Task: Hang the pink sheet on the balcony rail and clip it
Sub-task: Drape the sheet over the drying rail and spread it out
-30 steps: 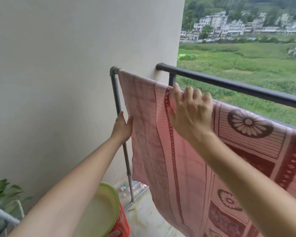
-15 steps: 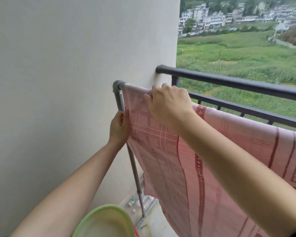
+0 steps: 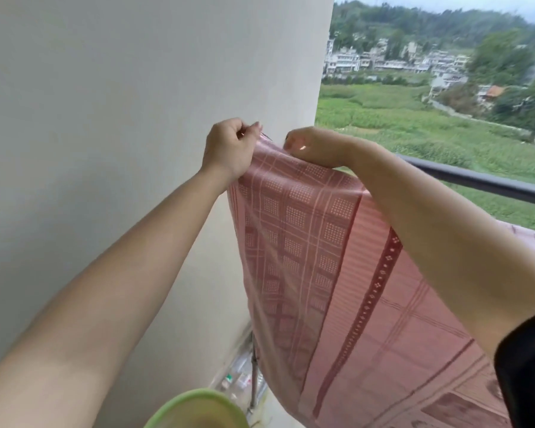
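Pink sheet (image 3: 337,267): corner pinched shut by left hand (image 3: 229,146) and right hand (image 3: 315,148) (close together, above it), body draped rightward, running along balcony rail (image 3: 482,182); no clip seen

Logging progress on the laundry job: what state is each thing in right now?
Pink sheet: draped, hanging down, top corner held up; no clip visible.
Left hand: pinching the sheet's corner.
Right hand: gripping the top edge.
Balcony rail: bare where visible.
Green basin: contents unclear.
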Action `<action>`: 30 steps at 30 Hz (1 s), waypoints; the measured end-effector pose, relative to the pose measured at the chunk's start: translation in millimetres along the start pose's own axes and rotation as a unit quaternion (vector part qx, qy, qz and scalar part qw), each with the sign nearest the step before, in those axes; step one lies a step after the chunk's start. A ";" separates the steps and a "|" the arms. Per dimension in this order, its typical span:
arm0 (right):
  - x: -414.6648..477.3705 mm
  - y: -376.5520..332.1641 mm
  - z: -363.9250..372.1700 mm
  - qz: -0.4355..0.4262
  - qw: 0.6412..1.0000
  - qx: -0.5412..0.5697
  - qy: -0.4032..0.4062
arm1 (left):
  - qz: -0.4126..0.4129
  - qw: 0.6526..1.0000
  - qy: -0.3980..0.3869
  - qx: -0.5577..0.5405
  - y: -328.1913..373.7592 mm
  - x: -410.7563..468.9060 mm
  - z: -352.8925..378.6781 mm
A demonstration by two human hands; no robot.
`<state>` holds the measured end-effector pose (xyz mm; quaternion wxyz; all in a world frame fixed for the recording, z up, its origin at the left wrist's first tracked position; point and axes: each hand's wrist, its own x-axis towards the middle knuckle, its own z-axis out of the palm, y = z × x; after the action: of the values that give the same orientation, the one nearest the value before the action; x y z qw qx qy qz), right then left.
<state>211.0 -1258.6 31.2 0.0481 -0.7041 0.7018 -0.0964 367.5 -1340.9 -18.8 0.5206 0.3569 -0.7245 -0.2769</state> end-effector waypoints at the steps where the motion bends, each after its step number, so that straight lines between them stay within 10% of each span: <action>1: 0.9 3.7 0.0 0.010 1.000 -0.018 0.014 | -0.015 1.000 -0.026 0.009 0.0 8.1 0.4; 5: 11.6 22.9 11.2 0.138 0.976 -0.070 0.153 | -0.017 0.982 -0.127 0.135 -3.0 23.2 15.8; 8: 17.7 29.1 17.0 0.179 0.974 -0.077 0.111 | -0.022 0.979 -0.115 0.169 -16.1 19.7 29.4; 13: -14.0 13.4 6.7 0.122 0.992 -0.014 0.012 | -0.205 0.971 -0.111 -0.057 -43.3 26.8 31.3; 20: -54.6 14.3 27.2 0.069 0.982 -0.154 0.082 | -0.140 0.988 -0.039 0.051 -52.4 33.0 23.2; 26: -59.3 22.4 44.7 0.078 0.959 -0.226 0.151 | -0.217 0.949 -0.162 -0.160 -67.2 -28.3 26.7; 30: -58.0 22.2 47.3 0.077 0.950 -0.250 0.169 | -0.232 0.937 -0.105 -0.240 -85.7 -52.0 34.2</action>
<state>199.1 -1204.2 -23.4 -0.2416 -0.6109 0.7533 -0.0319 365.1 -1348.7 -124.5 0.4330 0.3483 -0.5837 -0.5920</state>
